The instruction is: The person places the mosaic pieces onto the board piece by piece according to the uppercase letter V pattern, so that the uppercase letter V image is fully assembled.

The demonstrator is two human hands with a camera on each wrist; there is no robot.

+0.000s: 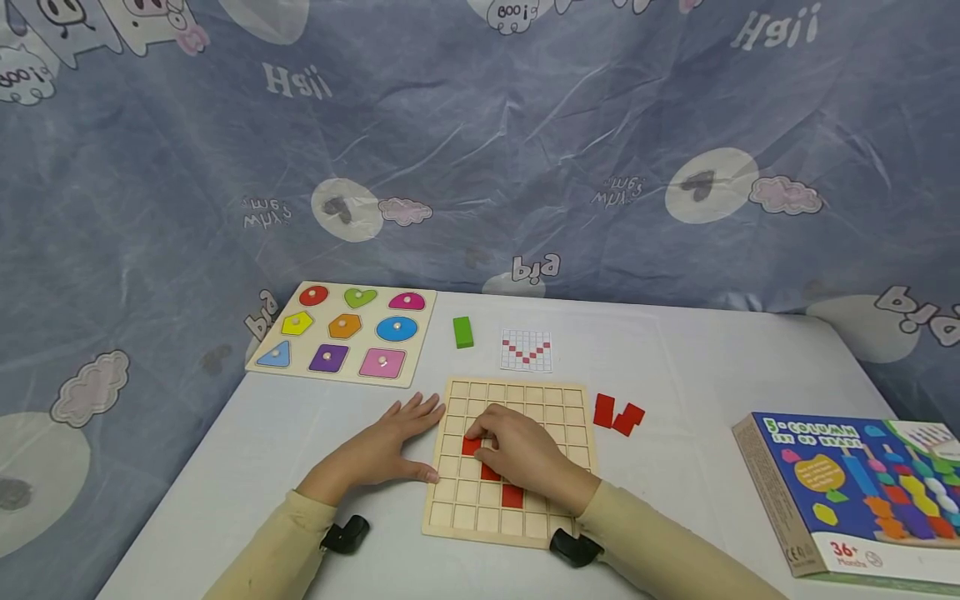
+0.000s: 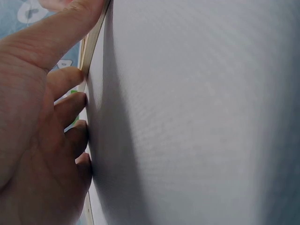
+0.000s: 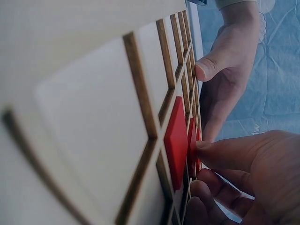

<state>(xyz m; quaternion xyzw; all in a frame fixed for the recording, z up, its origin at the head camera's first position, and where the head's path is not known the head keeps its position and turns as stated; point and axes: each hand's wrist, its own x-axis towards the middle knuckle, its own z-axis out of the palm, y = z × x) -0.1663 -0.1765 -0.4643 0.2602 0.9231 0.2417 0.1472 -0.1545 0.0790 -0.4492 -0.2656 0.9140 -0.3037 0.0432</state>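
A wooden grid board lies on the white table, with red square tiles in its cells along a diagonal. My right hand is over the board, and its thumb and index finger pinch the upper-left red tile at its cell. Two more red tiles sit lower right of it, the lowest red tile fully in view. In the right wrist view a near red tile stands slightly above the grid bars. With fingers spread, my left hand rests along the board's left edge, thumb and fingertips at the rim.
Loose red tiles lie right of the board. Behind it are a pattern card with a red V and a green block. A shape puzzle board lies back left; a bead-set box lies at right.
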